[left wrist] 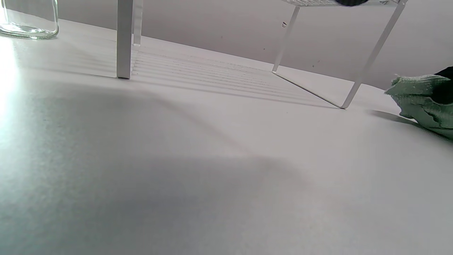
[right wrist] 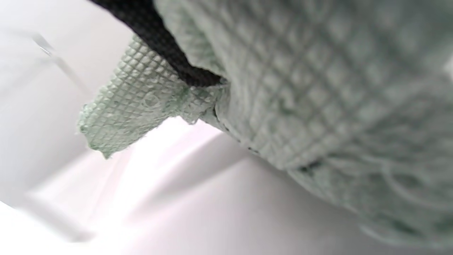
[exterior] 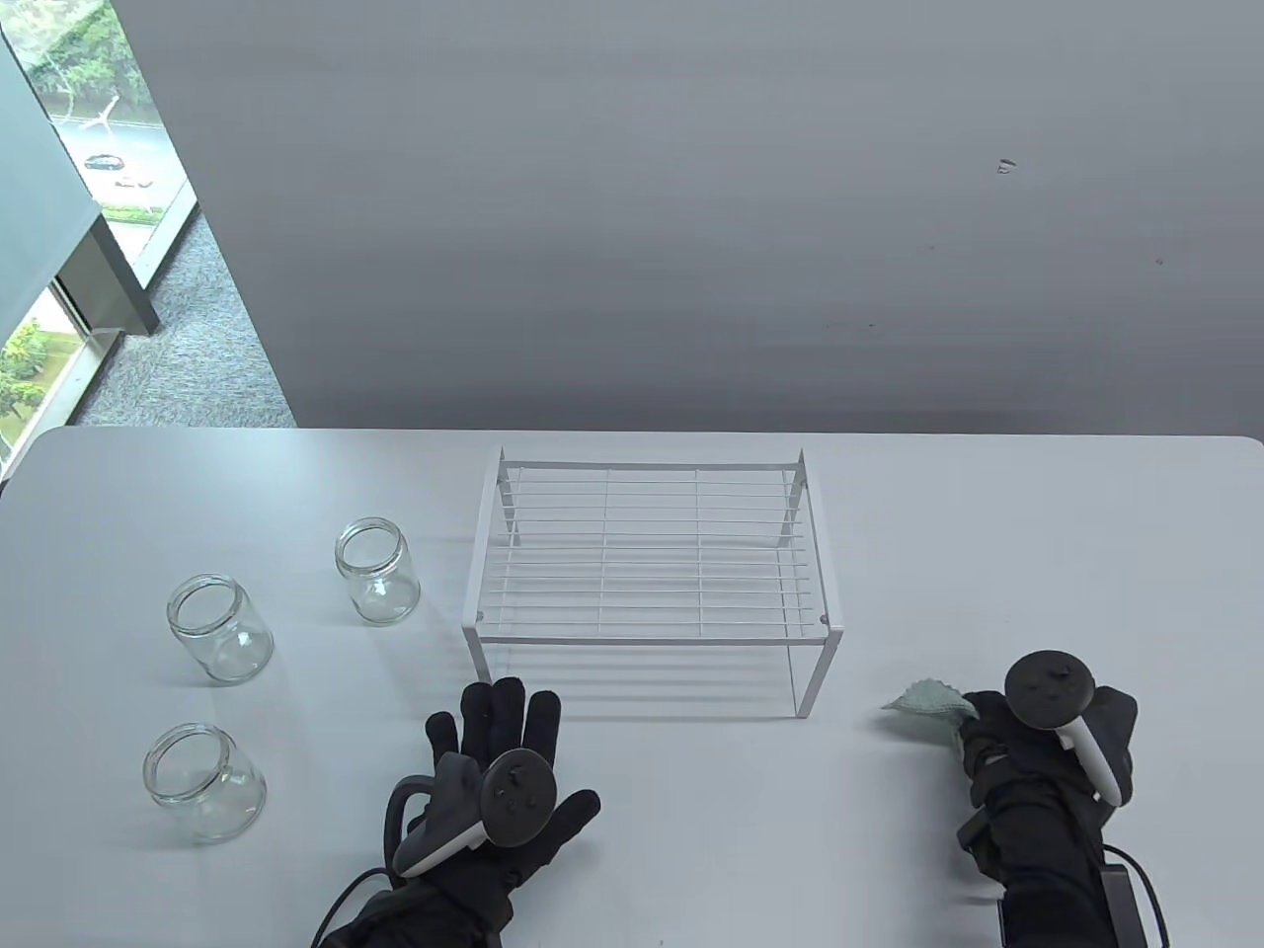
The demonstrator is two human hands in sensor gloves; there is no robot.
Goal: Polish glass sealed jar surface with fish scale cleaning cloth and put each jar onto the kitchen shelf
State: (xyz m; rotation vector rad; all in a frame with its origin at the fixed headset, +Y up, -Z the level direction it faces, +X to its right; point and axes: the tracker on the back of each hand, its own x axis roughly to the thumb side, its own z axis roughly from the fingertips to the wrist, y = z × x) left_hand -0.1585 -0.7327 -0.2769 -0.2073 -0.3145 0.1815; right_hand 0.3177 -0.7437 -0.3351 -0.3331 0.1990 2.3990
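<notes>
Three clear glass jars stand without lids at the table's left: one at the back (exterior: 376, 572), one in the middle (exterior: 219, 628) and one at the front (exterior: 203, 781). A white wire kitchen shelf (exterior: 652, 565) stands at the centre, nothing on top. My left hand (exterior: 502, 739) lies flat with straight fingers just in front of the shelf's left corner. At the right, my right hand (exterior: 987, 736) grips a pale green fish scale cloth (exterior: 926, 701) bunched against the table. The cloth (right wrist: 300, 81) fills the right wrist view; the left wrist view shows it (left wrist: 421, 99) at its right edge.
The white table (exterior: 691, 839) reaches a grey wall at the back. A window and carpeted floor lie beyond the table's left rear corner. The shelf's legs (left wrist: 124, 39) rise close ahead in the left wrist view, with a jar's base (left wrist: 30, 21) at top left.
</notes>
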